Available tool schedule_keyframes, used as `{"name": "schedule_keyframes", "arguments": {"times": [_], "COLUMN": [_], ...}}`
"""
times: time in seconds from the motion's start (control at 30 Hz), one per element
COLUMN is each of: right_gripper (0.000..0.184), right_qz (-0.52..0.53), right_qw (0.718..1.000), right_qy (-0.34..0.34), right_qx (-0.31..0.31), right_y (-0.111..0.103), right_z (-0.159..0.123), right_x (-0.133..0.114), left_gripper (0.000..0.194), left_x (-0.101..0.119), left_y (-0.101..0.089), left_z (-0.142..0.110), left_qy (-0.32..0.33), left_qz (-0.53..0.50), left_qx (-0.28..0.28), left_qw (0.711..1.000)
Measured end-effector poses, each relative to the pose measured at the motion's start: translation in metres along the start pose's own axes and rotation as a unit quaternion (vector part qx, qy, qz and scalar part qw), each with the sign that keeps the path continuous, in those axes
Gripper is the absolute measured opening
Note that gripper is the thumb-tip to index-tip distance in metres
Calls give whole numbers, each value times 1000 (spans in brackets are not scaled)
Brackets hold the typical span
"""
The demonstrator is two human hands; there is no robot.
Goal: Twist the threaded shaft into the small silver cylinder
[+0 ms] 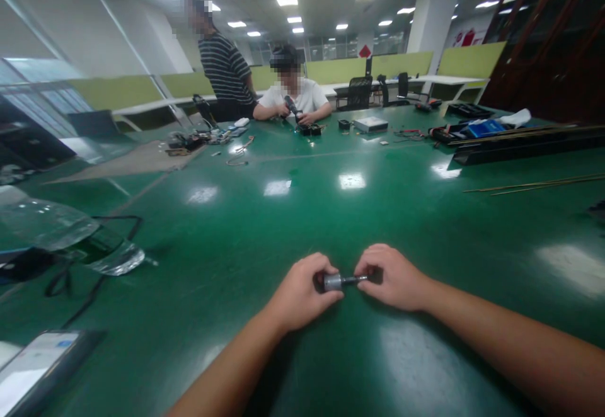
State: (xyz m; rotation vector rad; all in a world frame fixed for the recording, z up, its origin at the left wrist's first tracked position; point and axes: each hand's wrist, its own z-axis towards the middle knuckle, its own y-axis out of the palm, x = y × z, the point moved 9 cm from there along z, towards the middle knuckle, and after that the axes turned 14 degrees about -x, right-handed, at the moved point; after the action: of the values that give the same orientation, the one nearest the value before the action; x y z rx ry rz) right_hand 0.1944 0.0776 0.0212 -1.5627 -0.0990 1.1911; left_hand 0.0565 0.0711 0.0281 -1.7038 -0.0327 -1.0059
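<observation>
In front of me, above the green tabletop [312,215], my left hand [300,291] is closed around a small grey metal cylinder [333,281] with a dark end. A thin dark shaft [350,280] sticks out of the cylinder towards the right. At the shaft's far end, the thumb and fingers of my right hand [397,278] pinch its tip, where a dark part shows between them. Whether that dark part belongs to the shaft, I cannot tell. The two hands are a short gap apart, with the shaft bridging it.
A clear plastic bottle [61,231] lies at the left, with a phone [40,366] nearer me. Across the table a seated person [293,96] holds a tool. A white box [371,125], thin rods [543,184] and a black channel [524,146] lie at the far right.
</observation>
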Motion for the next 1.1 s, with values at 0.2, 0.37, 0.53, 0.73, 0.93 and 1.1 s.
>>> {"name": "schedule_keyframes", "arguments": {"times": [0.2, 0.37, 0.53, 0.73, 0.93, 1.1], "right_gripper": [6, 6, 6, 7, 7, 8], "right_qz": [-9, -10, -10, -13, -23, -37], "right_qw": [1000, 999, 1000, 1000, 999, 998], "right_qy": [22, 32, 27, 27, 32, 48], "right_qx": [8, 7, 3, -2, 6, 25], "right_y": [-3, -2, -4, -6, -7, -13], "right_z": [-3, -3, -1, 0, 0, 0], "right_x": [8, 14, 14, 13, 14, 17], "left_gripper": [19, 17, 16, 17, 15, 12], "left_x": [-2, -2, -4, -7, -8, -4], "left_y": [1, 4, 3, 3, 2, 0], "left_z": [1, 2, 0, -2, -1, -1], "left_qy": [-3, -4, -17, -28, -25, 1], "left_qz": [1, 21, 33, 25, 20, 12], "left_qx": [5, -19, -33, -34, -30, -16], "left_qw": [1000, 1000, 999, 999, 999, 1000]}}
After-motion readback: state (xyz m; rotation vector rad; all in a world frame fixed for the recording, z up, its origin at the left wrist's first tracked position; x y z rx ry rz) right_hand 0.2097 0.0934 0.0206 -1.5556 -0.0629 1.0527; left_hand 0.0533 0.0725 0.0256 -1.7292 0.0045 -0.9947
